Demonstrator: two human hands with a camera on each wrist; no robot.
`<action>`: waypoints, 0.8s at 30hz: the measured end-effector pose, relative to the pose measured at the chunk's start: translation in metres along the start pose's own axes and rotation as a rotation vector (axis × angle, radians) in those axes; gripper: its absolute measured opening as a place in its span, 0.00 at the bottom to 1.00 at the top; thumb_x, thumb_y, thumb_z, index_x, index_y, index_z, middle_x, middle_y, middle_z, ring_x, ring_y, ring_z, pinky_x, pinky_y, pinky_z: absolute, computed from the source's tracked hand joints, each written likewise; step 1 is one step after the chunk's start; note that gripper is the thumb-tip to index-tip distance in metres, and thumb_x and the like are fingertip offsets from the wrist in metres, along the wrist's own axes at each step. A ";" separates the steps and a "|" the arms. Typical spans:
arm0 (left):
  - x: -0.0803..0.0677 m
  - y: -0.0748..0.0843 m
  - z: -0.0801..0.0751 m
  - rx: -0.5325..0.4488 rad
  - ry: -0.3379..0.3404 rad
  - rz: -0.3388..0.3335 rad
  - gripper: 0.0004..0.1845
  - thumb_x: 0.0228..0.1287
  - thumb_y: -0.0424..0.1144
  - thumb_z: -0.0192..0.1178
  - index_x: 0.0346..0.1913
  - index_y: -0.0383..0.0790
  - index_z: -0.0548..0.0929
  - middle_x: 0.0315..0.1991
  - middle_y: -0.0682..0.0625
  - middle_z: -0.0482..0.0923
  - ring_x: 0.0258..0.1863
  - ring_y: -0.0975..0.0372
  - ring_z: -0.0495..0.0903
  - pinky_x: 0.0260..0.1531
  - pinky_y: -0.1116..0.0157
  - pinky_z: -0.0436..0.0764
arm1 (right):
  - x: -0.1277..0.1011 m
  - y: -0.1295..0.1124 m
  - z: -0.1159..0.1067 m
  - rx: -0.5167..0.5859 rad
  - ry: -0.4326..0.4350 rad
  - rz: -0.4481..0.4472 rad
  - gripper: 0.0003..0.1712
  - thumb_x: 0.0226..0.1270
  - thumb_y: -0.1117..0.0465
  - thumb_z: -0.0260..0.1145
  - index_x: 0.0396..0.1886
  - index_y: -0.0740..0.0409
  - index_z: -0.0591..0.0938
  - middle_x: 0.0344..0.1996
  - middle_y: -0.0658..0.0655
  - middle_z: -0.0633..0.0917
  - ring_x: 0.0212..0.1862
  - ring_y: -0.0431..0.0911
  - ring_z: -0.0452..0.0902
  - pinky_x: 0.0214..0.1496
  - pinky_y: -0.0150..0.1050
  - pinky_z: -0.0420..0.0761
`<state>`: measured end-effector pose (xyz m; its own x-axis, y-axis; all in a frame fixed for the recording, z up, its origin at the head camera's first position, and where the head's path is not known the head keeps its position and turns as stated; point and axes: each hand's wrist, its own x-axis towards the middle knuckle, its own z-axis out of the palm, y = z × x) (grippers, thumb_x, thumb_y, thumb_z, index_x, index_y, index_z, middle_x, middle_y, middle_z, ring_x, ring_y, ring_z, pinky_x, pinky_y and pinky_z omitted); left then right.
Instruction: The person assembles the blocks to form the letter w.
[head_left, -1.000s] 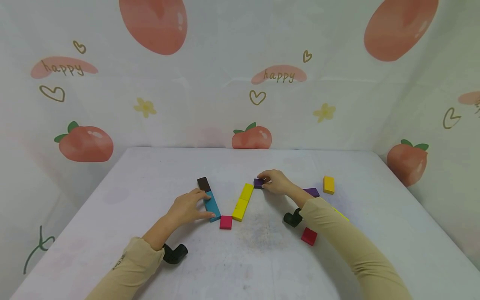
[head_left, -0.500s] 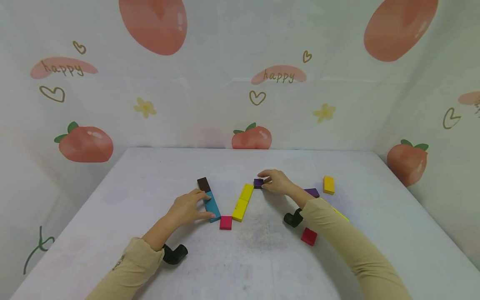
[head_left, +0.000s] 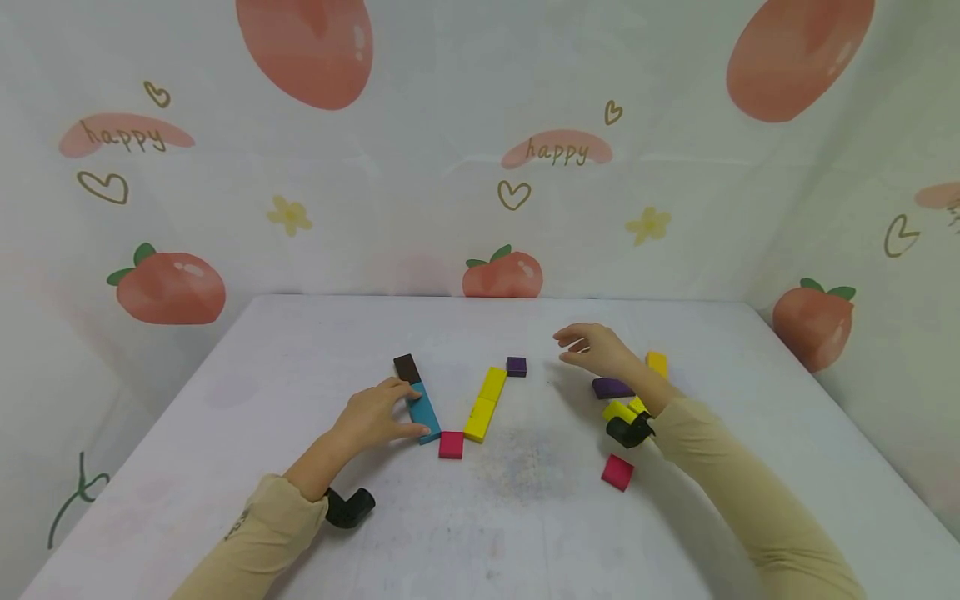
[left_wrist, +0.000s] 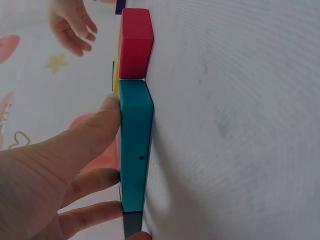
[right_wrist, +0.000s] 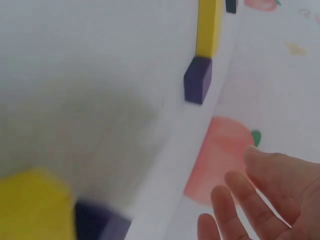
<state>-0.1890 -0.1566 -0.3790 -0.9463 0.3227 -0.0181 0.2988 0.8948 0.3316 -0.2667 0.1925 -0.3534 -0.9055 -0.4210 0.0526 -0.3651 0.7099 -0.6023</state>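
Blue block [head_left: 425, 414] under relaxed left hand [head_left: 378, 412], purple block [head_left: 517, 367] left of empty right hand [head_left: 597, 350]

Head view forward-down over the table [head_left: 450, 533]; wrist views close, sidelong, blue block [head_left: 425, 415] common to head and left.

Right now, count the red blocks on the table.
2: one red block between the near ends of the blue block and the nearer yellow block, the other red block on its own, left of the right sleeve. That sleeve may hide more.
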 end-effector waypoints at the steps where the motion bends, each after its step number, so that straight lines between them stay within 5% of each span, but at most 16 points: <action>1: 0.000 0.000 0.000 0.001 -0.002 -0.001 0.31 0.51 0.54 0.67 0.55 0.39 0.78 0.58 0.38 0.72 0.55 0.46 0.74 0.53 0.46 0.76 | -0.003 0.003 -0.002 -0.003 0.005 0.008 0.21 0.62 0.66 0.62 0.54 0.70 0.75 0.48 0.68 0.81 0.48 0.59 0.79 0.55 0.50 0.79; 24: 0.000 -0.001 0.000 -0.008 -0.007 -0.005 0.32 0.51 0.54 0.67 0.56 0.39 0.77 0.59 0.38 0.72 0.55 0.46 0.74 0.53 0.46 0.76 | -0.057 0.047 -0.026 -0.020 -0.077 0.114 0.22 0.57 0.56 0.69 0.49 0.63 0.80 0.45 0.67 0.81 0.45 0.57 0.77 0.44 0.43 0.83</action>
<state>-0.1890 -0.1570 -0.3796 -0.9467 0.3209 -0.0267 0.2934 0.8937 0.3395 -0.2378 0.2642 -0.3642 -0.9224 -0.3785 -0.0767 -0.2659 0.7666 -0.5845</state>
